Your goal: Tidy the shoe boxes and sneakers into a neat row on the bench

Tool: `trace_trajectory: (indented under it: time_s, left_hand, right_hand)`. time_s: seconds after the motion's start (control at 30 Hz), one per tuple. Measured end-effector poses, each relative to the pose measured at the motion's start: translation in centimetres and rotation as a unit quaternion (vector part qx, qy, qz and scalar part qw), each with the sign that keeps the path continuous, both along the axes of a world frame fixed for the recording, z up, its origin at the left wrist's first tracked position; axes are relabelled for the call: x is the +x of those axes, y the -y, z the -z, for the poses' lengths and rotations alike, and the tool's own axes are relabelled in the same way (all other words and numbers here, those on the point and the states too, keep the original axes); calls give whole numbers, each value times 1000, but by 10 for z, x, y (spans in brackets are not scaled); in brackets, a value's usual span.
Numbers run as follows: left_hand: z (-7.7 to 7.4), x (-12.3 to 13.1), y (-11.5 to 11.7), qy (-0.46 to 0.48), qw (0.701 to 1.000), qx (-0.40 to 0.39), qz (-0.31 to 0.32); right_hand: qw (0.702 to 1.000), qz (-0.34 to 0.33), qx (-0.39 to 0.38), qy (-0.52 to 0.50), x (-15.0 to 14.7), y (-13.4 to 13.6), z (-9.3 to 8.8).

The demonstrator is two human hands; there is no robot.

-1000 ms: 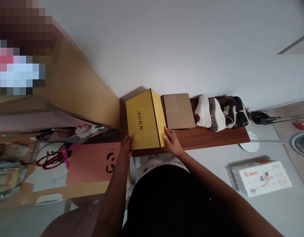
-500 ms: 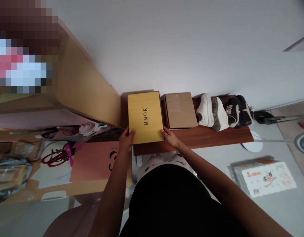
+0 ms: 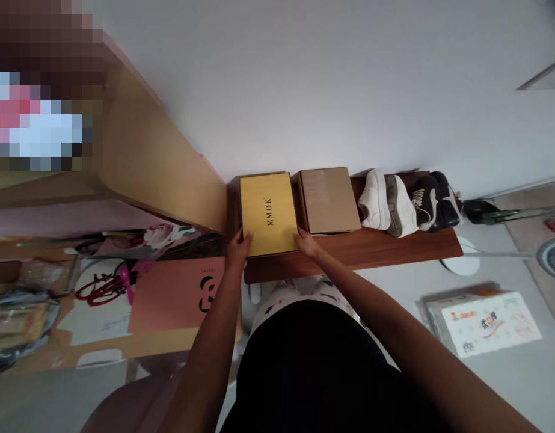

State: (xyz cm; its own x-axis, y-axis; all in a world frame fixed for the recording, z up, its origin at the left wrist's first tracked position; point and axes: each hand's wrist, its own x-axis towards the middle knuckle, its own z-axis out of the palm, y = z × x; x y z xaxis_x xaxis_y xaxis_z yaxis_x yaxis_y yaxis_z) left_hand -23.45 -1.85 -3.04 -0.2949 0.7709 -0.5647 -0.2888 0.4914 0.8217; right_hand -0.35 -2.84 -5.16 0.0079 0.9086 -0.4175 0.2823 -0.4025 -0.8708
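A yellow box [image 3: 269,225] lettered "MMOK" is at the left end of a brown wooden shelf [image 3: 349,248], close to the wall. My left hand [image 3: 238,248] grips its near left corner, thumb on the lid. At the near right corner, my right hand [image 3: 306,243] holds the other side with its fingers closed against the edge. Just right of the yellow box sits a plain brown cardboard box [image 3: 330,201], with a narrow gap between them. The yellow box's underside is hidden.
White sneakers [image 3: 388,204] and black sneakers [image 3: 435,201] stand farther right on the shelf. A tissue pack [image 3: 487,325] lies on the floor at right. On the left, a desk carries a pink box [image 3: 169,294] and red cords [image 3: 101,288]; a tan panel [image 3: 169,150] borders the shelf.
Both hands have brought the yellow box lower and slightly to the right, so it looks smaller and sits nearer the shelf. The cardboard box and shoes have stayed put.
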Motion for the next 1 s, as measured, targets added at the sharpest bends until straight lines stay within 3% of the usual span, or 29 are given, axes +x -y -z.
trace_trajectory:
  time_s: [0.17,0.33,0.43,0.6,0.7,0.83,1.0]
  left_hand:
    - [5,1,-4,-15,1000,-6,-1]
    - [5,3,-6,-42,999,-5,16]
    - [5,-2,-4,-122,992,-1,37]
    - [-5,-4,4,-301,952,36,42]
    - [-17,21,10,-301,947,99,60]
    - [-28,84,10,-187,960,139,152]
    - [-19,162,-18,-117,960,108,232]
  right_hand:
    - [1000,16,-6,26,-6,-3,8]
    - [998,23,-22,58,-11,-3,2]
    - [996,26,-38,75,-10,6,-5]
    - [998,52,3,33,16,38,-16]
    - [995,92,35,-15,49,48,-25]
    - [983,166,73,-11,104,34,-39]
    - [973,198,112,43,169,-1,-45]
